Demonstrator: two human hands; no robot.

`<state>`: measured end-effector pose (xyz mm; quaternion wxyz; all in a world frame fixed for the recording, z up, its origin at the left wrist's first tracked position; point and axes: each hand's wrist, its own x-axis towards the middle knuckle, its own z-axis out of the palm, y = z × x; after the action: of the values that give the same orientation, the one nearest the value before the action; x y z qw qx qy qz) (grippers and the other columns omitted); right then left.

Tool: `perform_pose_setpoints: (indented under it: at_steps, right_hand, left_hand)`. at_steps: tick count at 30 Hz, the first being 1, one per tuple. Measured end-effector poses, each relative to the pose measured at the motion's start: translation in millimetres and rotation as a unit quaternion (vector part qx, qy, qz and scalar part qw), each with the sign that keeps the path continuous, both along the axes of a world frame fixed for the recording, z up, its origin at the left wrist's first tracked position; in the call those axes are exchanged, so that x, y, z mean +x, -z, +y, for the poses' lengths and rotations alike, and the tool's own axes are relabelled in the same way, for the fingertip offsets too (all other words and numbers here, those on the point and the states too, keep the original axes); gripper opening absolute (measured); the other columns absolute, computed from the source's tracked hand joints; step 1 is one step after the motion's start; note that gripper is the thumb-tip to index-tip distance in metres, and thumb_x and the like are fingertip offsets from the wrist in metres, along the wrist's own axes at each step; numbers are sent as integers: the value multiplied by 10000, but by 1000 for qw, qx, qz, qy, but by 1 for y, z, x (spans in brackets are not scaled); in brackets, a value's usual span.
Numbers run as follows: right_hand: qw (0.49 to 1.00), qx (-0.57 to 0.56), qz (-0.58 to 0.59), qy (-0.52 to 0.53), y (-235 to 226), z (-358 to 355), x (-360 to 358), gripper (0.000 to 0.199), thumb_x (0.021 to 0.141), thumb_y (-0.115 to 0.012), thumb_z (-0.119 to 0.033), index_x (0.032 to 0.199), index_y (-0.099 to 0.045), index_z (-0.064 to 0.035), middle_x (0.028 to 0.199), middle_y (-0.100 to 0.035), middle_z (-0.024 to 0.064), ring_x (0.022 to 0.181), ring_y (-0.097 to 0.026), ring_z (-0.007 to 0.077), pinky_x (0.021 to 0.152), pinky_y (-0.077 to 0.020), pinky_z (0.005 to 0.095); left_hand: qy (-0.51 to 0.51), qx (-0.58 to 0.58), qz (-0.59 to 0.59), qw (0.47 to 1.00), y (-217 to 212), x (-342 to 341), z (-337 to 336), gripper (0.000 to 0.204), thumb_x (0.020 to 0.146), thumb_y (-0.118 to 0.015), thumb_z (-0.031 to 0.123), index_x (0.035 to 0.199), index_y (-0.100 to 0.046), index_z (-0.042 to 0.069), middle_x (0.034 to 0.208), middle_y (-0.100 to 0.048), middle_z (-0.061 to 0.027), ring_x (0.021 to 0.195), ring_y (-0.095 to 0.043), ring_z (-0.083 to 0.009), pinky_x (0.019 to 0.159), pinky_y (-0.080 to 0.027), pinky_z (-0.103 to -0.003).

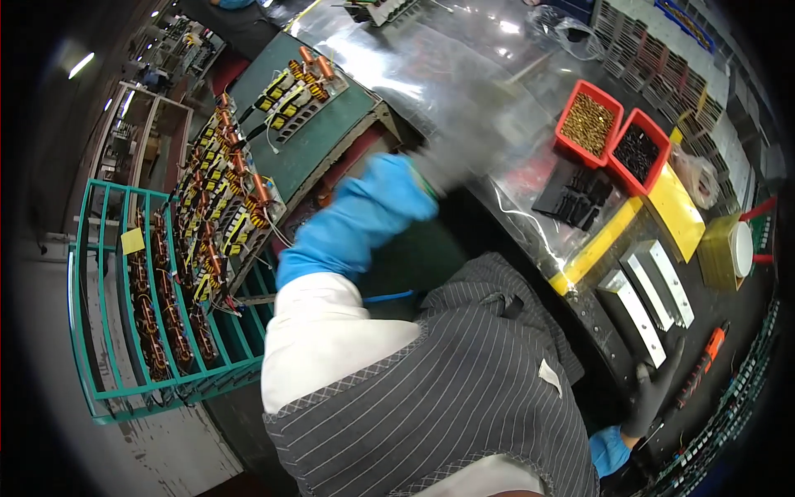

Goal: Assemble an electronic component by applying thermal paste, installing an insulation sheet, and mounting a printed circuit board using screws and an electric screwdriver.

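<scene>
My left hand [470,142], beyond a blue sleeve cover [356,211], reaches out over the front edge of the shiny worktable [397,62]. Motion smears its fingers, so I cannot see whether they hold anything. At the lower right, my right hand [652,399], in a dark grey glove, has its thumb and forefinger stretched apart. It is close to the near ends of several silver metal bars [633,317]. An orange and black hand tool [704,364], possibly a screwdriver, lies just to its right.
Two red bins hold brass-coloured pieces [590,123] and small black parts [636,153]; loose black parts [584,199] lie before them. A teal rack [108,385] and circuit boards with copper coils [236,186] fill the left. Grey metal pieces [642,58] are stacked at far right.
</scene>
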<state>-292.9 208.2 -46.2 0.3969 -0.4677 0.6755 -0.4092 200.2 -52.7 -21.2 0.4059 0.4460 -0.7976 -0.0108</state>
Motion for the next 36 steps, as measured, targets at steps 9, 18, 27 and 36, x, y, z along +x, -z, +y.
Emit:
perform_pose_setpoints:
  at_steps: [9, 18, 27, 36]
  right_hand:
    - [990, -34, 105, 87, -5, -11, -27, 659, 1009, -600, -169, 1602, -355, -19, 1609, -398, 220, 1475, -409, 321, 1206, -332, 419]
    - [956, -71, 263, 107, -7, -1, -42, 630, 1041, -603, -295, 1572, -418, -12, 1595, -448, 187, 1479, -414, 286, 1228, -312, 414]
    - [968, -115, 183, 129, 3, -14, -71, 575, 1036, -603, -204, 1549, -445, 4, 1579, -478, 169, 1449, -450, 272, 1225, -321, 404]
    - [960, -189, 112, 174, -22, -23, -28, 555, 982, -625, -89, 1510, -488, 12, 1491, -555, 143, 1317, -554, 230, 1141, -390, 357]
  left_hand:
    - [-458, 283, -268, 799, 2, 449, -52, 659, 875, -736, 379, 1441, -563, 90, 1334, -643, -235, 1244, -620, -402, 1057, -505, -455]
    - [-481, 373, -252, 752, -13, 408, -30, 639, 854, -752, 225, 1472, -603, 296, 1358, -689, -136, 1252, -656, -332, 1050, -515, -435]
    - [-453, 248, -244, 820, -78, 328, -5, 529, 853, -761, 360, 1354, -684, 211, 1241, -723, -186, 1144, -699, -354, 968, -541, -465]
    - [-18, 136, -74, 988, -112, 106, -27, 433, 869, -773, 171, 1256, -674, 6, 1071, -752, -184, 995, -747, -315, 844, -567, -395]
